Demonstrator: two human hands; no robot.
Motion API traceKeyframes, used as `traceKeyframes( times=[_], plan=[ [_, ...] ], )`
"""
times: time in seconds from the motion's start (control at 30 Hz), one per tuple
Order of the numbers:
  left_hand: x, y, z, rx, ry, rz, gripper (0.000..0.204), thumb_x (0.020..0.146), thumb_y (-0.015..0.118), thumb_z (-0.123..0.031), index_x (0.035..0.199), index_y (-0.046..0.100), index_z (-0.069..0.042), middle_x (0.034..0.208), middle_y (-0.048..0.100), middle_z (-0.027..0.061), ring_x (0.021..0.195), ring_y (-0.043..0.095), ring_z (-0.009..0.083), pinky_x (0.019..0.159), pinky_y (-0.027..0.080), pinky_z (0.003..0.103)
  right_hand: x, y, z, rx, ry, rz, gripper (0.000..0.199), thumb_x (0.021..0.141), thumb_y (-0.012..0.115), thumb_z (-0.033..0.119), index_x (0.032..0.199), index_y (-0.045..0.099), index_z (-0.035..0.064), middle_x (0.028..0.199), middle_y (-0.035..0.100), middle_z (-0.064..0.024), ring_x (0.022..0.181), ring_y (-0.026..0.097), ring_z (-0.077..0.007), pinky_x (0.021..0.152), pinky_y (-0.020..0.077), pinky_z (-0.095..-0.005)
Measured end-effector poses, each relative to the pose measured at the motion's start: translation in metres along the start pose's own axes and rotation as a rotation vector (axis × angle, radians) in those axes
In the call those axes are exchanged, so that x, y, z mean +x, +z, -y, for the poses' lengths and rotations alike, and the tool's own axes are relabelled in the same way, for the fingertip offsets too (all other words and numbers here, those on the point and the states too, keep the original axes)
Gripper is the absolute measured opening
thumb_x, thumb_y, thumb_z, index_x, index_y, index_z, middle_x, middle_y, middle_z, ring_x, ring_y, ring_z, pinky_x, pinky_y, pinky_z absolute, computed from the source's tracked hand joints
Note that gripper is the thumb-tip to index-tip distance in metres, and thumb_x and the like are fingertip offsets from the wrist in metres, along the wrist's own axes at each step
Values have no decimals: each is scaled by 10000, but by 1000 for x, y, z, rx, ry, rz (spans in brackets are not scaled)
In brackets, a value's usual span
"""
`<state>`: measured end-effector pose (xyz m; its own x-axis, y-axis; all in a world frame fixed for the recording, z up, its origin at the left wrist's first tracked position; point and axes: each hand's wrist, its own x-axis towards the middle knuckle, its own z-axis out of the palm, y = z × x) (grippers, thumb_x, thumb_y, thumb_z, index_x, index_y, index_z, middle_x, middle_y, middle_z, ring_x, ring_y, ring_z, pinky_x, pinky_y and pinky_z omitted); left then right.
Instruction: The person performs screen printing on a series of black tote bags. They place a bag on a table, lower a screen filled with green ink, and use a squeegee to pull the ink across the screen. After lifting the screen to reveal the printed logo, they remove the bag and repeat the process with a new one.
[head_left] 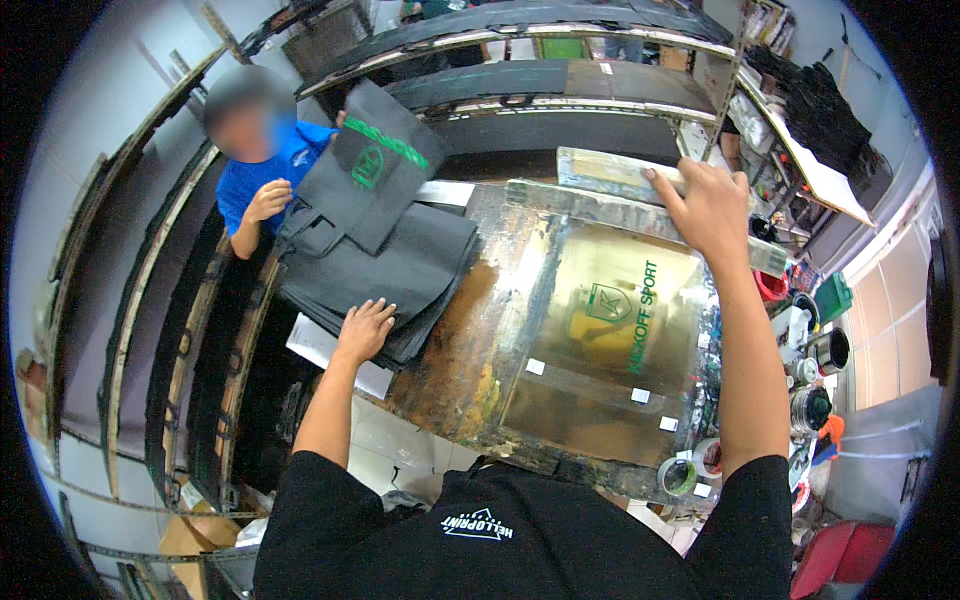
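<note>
My left hand (368, 328) lies with its fingers spread on a stack of black fabric bags (425, 255) at the left of the worktable. At the back right, my right hand (708, 205) grips a paint-smeared wooden frame (600, 208), seen nearly edge-on. Against it lies a flat wooden piece (610, 168), under my right thumb. Below the frame is a shiny golden-brown printing surface (560, 330) with a green emblem and lettering. A person in a blue shirt (240, 185) holds up a black bag (365, 150) with a green print, beside the stack.
Stained wood shows on the table (460, 360) between stack and printing surface. Small white squares (640, 396) are stuck along its near part. Ink jars (677, 475) and cans (828, 350) crowd the right edge. Drying racks (630, 85) stand behind and at the left.
</note>
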<state>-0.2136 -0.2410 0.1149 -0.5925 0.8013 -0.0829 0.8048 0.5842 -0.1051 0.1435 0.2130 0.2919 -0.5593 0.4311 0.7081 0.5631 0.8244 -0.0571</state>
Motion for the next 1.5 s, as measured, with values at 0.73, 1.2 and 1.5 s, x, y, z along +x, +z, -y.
traceKeyframes(
  times=[0.73,1.2,1.5],
  plan=[
    [39,121,-345,-377,731,-33,1019,850,544,-799,1534,446,-49,1600,383,233,1506,273,471,1220,142,647,5,11,-2,-38,4,25,637,916,565,675,790,707,68,790,721,-151,794,693,-332,802,412,-492],
    [22,112,-428,-454,750,4,1117,741,594,-871,1545,451,-109,1651,288,210,1517,191,513,1191,71,728,14,11,-13,-53,-32,21,667,947,524,669,811,729,49,788,709,-177,787,685,-331,763,406,-484],
    [9,106,-431,-383,754,84,1111,770,586,-849,1586,381,-124,1671,239,194,1540,136,482,1201,42,717,10,15,-12,-55,-26,-11,679,946,518,681,803,732,52,767,708,-176,784,691,-336,779,416,-486]
  ],
)
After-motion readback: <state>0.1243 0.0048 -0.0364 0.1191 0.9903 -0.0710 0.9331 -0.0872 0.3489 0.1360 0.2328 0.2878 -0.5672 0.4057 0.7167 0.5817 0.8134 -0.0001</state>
